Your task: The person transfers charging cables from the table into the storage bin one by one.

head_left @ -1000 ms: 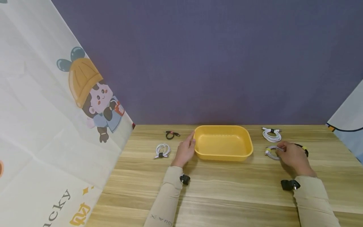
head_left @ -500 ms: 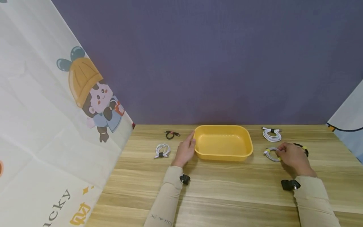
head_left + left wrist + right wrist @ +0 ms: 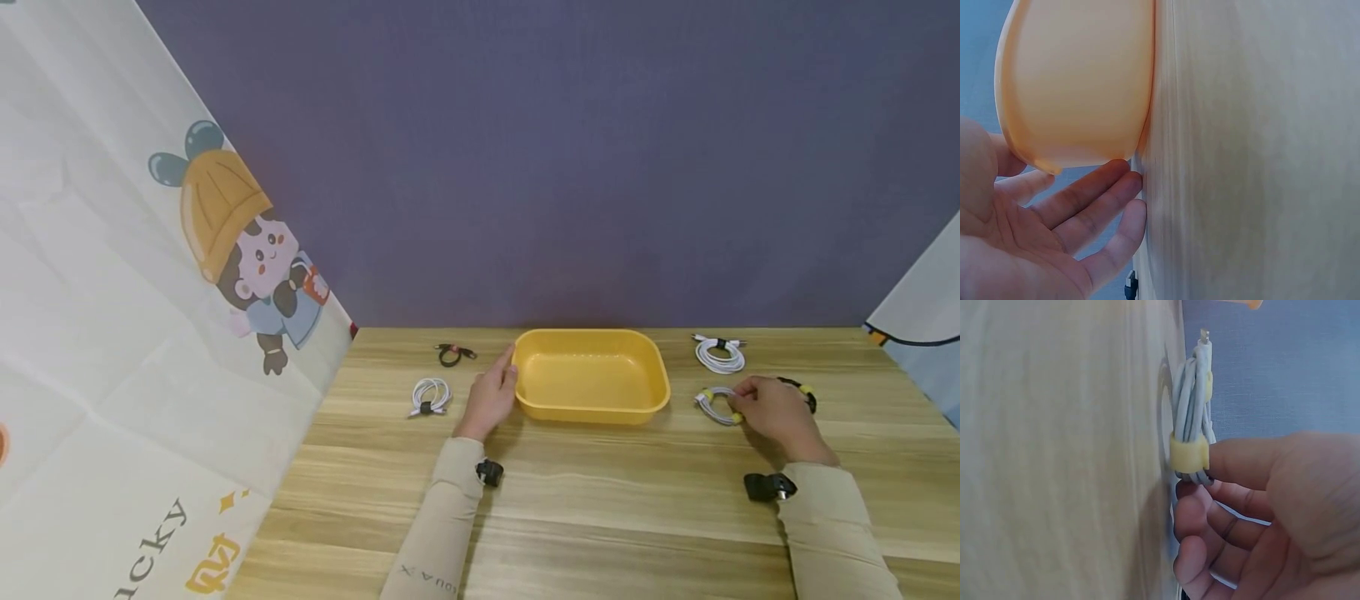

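Observation:
My left hand (image 3: 489,402) rests against the left end of a yellow plastic tray (image 3: 585,415). In the left wrist view its fingers (image 3: 1079,200) lie extended along the tray's outer wall, close to the tabletop. My right hand (image 3: 777,414) pinches a coiled light-grey charging cable (image 3: 1189,403) between thumb and fingers, at the coil's right side in the head view. Yellow ties (image 3: 1189,456) bind the coil, and a metal plug tip sticks out at its far end. The coil stands slightly off the wooden table in the right wrist view.
Behind the right hand lies a black cable with a yellow tie (image 3: 808,398), partly hidden. A white coiled cable (image 3: 720,360) sits farther back. Left of the tray are a small black cable (image 3: 450,358) and another white coil (image 3: 431,398). A dark-blue partition (image 3: 585,167) borders the table's back.
My right hand has drawn the grey cable coil slightly left and tilted it, showing a second yellow tie by the fingers. The left hand and tray stay put.

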`<state>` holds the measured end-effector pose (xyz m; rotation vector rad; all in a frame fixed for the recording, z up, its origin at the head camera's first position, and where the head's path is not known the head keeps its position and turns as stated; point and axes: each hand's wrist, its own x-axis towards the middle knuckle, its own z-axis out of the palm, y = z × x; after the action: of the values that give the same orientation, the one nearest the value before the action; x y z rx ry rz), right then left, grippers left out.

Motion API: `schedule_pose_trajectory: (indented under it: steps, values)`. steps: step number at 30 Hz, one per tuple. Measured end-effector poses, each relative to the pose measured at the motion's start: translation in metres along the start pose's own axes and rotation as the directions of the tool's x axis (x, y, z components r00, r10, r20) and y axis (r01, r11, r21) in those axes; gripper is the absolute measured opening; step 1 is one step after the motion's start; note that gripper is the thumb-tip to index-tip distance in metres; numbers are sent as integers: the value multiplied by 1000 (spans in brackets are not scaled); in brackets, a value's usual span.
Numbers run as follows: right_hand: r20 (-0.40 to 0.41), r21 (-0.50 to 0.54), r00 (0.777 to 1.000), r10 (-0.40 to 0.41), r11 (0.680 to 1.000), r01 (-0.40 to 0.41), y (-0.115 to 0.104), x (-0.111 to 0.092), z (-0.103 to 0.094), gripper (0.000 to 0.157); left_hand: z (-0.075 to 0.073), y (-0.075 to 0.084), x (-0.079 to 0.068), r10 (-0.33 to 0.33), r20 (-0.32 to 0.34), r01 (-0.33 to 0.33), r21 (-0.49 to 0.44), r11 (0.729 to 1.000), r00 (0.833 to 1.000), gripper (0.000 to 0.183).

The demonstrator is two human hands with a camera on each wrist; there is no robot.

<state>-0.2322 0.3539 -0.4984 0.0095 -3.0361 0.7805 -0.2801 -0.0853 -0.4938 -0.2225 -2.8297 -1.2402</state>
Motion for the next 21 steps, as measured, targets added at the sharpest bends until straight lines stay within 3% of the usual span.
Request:
schedule_pose_trajectory:
  steps: [21]
  values:
    - [-40, 27, 999, 0, 1000, 1, -5, 0, 0, 27, -1, 1, 0, -12, 4, 12, -4, 1000, 1000, 49]
